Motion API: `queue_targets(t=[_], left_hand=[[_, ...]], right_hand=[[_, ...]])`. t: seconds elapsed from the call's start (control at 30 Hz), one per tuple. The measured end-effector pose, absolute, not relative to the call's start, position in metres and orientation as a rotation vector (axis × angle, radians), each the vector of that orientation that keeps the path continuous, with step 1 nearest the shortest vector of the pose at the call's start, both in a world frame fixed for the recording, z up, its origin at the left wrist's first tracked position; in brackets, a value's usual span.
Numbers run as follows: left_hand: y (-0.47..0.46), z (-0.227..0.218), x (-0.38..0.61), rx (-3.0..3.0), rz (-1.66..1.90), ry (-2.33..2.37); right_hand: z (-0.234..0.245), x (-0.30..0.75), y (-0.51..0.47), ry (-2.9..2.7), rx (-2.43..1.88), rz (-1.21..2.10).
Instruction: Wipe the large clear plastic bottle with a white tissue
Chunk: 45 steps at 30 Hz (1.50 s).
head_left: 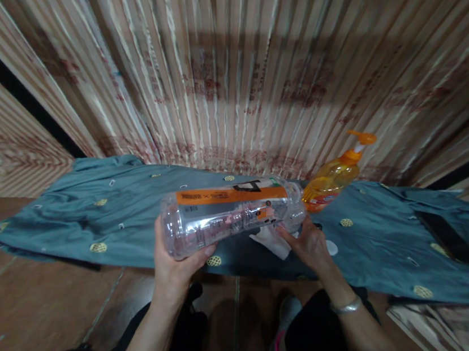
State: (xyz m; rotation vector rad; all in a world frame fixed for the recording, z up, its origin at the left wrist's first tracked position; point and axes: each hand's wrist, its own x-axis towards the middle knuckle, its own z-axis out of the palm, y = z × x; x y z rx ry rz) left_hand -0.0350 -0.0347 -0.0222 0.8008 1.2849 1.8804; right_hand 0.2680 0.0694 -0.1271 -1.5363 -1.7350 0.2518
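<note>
A large clear plastic bottle [222,214] with an orange and grey label lies on its side in my two hands, above the cloth-covered table. My left hand [177,262] wraps its left end, thumb along the lower side. At the narrower right end, my right hand [306,240] grips it from below. Under that end a crumpled white tissue [272,242] shows, partly hidden by the bottle and my hand; whether my right fingers touch it I cannot tell. A small white disc [331,247] lies just right of my right hand.
Behind the right end stands an orange pump bottle [331,180], partly covered. The blue-green patterned cloth [130,228] covers the narrow table. A dark phone-like slab [449,237] lies at right. A pleated curtain [223,85] rises behind, with dark poles at both sides.
</note>
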Motion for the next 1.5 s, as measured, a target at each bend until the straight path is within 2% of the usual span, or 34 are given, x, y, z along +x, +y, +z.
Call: queue_targets(t=[1.5], left_hand=[[-0.0342,-0.0177,-0.0310,0.811,1.942,1.200]], right_hand=[[-0.1243,0.2680,0.0677,-1.798,-1.593,0.206]])
